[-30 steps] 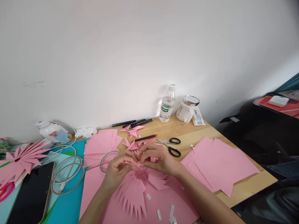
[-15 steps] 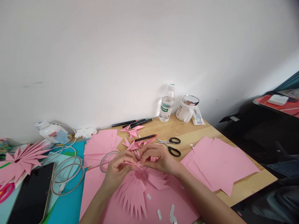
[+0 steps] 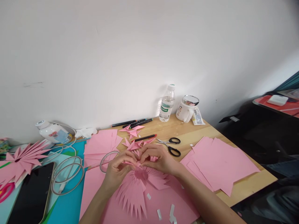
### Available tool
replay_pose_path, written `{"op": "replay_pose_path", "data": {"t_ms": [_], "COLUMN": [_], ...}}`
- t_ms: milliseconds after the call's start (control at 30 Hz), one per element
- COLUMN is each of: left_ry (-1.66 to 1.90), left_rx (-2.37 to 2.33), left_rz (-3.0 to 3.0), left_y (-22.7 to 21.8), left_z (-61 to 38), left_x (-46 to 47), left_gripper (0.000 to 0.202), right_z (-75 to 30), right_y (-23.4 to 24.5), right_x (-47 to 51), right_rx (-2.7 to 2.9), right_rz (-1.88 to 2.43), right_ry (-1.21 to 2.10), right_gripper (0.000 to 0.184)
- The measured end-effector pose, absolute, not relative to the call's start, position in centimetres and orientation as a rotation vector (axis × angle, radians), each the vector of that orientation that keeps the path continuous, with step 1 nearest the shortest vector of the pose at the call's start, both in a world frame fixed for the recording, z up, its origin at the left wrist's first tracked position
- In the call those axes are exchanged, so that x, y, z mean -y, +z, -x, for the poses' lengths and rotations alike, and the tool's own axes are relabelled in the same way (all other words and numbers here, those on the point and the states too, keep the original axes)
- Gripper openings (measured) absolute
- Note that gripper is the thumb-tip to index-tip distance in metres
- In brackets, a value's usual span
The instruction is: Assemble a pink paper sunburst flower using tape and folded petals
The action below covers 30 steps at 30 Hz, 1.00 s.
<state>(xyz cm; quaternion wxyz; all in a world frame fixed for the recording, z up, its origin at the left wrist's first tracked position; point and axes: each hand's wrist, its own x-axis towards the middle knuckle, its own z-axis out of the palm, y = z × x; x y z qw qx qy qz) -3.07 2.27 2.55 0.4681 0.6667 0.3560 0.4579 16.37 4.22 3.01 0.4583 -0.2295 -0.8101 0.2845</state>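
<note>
A pink paper flower [image 3: 136, 189] with many pointed petals lies on a large pink sheet [image 3: 149, 210] at the near edge of the wooden table [image 3: 187, 132]. Both hands meet over its far side. My left hand [image 3: 118, 169] and my right hand [image 3: 157, 158] each pinch a small folded pink petal piece [image 3: 130, 163] between the fingertips, fingers curled and touching. Small pink paper stars [image 3: 133, 132] lie just beyond the hands.
Black-handled scissors [image 3: 171, 146] and an orange-tipped pen [image 3: 146, 137] lie behind my right hand. A stack of pink sheets [image 3: 219, 165] is at right, more pink sheets [image 3: 100, 144] at left. Water bottle [image 3: 167, 104], mug [image 3: 187, 110], markers [image 3: 132, 123] near the wall. Wire rings [image 3: 67, 172], tablet [image 3: 30, 194], another flower [image 3: 20, 157] at left.
</note>
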Motion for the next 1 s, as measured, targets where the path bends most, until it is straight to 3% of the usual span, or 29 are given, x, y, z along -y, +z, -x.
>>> {"op": "replay_pose_path", "data": {"t_ms": [1000], "left_ry": [1.131], "left_rx": [-0.85], "left_rz": [-1.649], "left_y": [2.53], "left_z": [3.26], "left_x": [-2.18], "left_gripper": [0.008], "right_z": [-16.38], "right_y": [2.9], "right_x": [-4.1], "right_rx": [2.03], "right_rz": [0.583], "right_ry": [0.752], "right_gripper": [0.008]}}
